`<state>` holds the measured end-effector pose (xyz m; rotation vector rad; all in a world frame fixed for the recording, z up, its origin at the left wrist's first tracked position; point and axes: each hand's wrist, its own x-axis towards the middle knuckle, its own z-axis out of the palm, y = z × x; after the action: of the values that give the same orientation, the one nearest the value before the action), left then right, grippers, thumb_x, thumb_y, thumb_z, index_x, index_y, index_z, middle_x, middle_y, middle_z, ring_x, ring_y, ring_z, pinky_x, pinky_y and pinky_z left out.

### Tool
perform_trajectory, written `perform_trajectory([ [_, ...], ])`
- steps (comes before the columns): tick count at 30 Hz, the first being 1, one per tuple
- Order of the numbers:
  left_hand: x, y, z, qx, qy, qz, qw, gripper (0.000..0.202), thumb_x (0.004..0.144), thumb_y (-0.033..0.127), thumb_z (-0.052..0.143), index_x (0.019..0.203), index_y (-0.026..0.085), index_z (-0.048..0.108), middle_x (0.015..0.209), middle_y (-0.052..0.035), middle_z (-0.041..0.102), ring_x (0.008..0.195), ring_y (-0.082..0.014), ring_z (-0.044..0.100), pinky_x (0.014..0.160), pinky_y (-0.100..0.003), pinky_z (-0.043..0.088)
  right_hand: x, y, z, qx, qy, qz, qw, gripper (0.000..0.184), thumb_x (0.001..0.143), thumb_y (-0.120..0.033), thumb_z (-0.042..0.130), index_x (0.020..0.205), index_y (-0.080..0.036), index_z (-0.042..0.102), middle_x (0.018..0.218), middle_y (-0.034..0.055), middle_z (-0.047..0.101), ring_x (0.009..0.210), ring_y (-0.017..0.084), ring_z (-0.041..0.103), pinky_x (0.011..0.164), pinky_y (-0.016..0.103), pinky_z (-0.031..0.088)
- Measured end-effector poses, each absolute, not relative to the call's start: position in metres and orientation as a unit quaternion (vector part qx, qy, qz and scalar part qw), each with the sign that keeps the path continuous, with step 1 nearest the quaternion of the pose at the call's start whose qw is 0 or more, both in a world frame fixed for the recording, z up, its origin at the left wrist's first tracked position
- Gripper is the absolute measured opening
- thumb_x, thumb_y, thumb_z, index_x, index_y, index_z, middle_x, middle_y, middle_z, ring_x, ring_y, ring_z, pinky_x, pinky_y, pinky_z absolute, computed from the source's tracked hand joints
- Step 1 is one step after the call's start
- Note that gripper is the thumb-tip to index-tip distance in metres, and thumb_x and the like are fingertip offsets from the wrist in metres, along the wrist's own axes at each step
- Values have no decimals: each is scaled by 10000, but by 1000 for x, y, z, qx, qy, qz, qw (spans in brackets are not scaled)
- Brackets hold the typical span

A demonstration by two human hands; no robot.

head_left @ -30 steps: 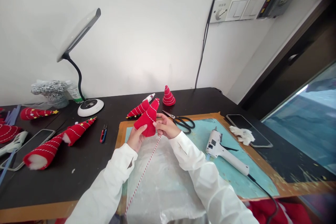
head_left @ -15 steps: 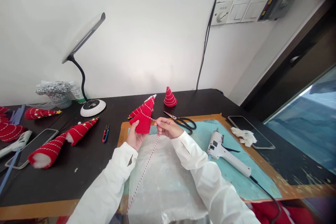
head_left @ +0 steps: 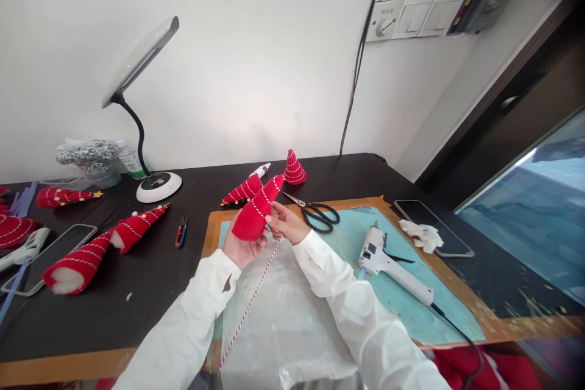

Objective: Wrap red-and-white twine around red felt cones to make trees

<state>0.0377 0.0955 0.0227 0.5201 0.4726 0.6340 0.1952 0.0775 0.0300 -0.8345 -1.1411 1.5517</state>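
Note:
My left hand is closed round the lower part of a red felt cone, whose tip leans up to the right. Red-and-white twisted cord winds round the cone, and its loose length hangs down toward the table's front edge. At the cone's right side, my right hand pinches the cord against the felt. Just behind lies another decorated red cone beside a white tube. A small striped red cone stands upright farther back. Black-handled scissors lie right of my right hand.
A white glue gun rests on the blue mat, its cable running off the front. Beyond it are a phone and crumpled tissue. Left are thread snips, a desk lamp and more red cones.
The red cone has turned in my hands, its tip now pointing up to the right. My left fingers have shifted beneath it, and my right hand has moved in against the felt.

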Motion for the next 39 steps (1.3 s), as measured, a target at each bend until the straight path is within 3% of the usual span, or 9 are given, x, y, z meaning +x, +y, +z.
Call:
perform_trajectory([
  [3, 39, 100, 17, 304, 258, 310, 863, 697, 884, 661, 277, 947, 83, 661, 748, -119, 661, 619, -206, 629, 520, -308, 507, 194, 76, 31, -356, -481, 617, 511, 782, 536, -589, 799, 1066, -137, 443, 528, -78, 509, 372, 32, 355, 357, 162, 248],
  [9, 42, 100, 15, 363, 256, 513, 735, 607, 770, 665, 558, 1177, 215, 535, 1172, -102, 611, 1024, -255, 602, 757, -334, 514, 195, 78, 31, -397, -450, 584, 547, 713, 507, -636, 780, 921, -158, 450, 443, -112, 418, 334, 47, 332, 359, 191, 318],
  [13, 46, 93, 12, 469, 235, 536, 661, 843, 549, 442, 850, 1256, 258, 427, 1261, -109, 560, 1115, -276, 571, 882, -363, 488, 197, 81, 29, -409, -438, 570, 561, 707, 519, -660, 760, 903, -164, 434, 422, -115, 401, 328, 55, 343, 355, 192, 327],
  [15, 49, 91, 10, 489, 262, 544, 629, 829, 523, 327, 875, 1221, 237, 436, 1227, -106, 583, 1095, -262, 585, 902, -365, 485, 198, 82, 28, -409, -433, 570, 565, 726, 524, -670, 753, 928, -166, 422, 422, -119, 397, 324, 56, 340, 346, 190, 321],
  [18, 50, 93, 10, 452, 306, 551, 631, 606, 633, 352, 809, 1124, 194, 492, 1147, -107, 626, 1028, -240, 619, 861, -359, 513, 197, 82, 29, -400, -416, 592, 562, 782, 519, -643, 773, 1013, -179, 384, 461, -126, 424, 329, 57, 354, 349, 184, 327],
  [23, 45, 98, 18, 331, 308, 534, 714, 416, 748, 347, 715, 1088, 186, 537, 1023, -79, 674, 864, -184, 666, 712, -268, 555, 195, 78, 30, -402, -383, 658, 509, 868, 419, -477, 875, 1053, -195, 353, 604, -83, 560, 428, 68, 492, 464, 196, 435],
  [26, 43, 99, 24, 243, 298, 517, 764, 296, 822, 309, 632, 1066, 152, 573, 911, -68, 685, 728, -135, 663, 638, -211, 557, 192, 76, 26, -389, -396, 688, 467, 796, 419, -461, 880, 976, -186, 381, 647, -53, 590, 496, 86, 549, 530, 218, 472],
  [34, 40, 100, 36, 142, 303, 504, 796, 259, 920, 318, 470, 1043, 123, 587, 817, -52, 678, 663, -134, 663, 548, -190, 559, 194, 77, 29, -366, -406, 671, 502, 579, 539, -545, 821, 792, -145, 488, 530, -74, 461, 497, 52, 478, 592, 215, 469],
  [39, 41, 98, 36, 140, 268, 506, 808, 251, 918, 256, 459, 1117, 145, 563, 859, -54, 689, 725, -141, 676, 608, -218, 574, 196, 78, 30, -368, -409, 672, 495, 606, 538, -586, 800, 797, -154, 464, 492, -100, 397, 378, 30, 354, 408, 179, 325],
])
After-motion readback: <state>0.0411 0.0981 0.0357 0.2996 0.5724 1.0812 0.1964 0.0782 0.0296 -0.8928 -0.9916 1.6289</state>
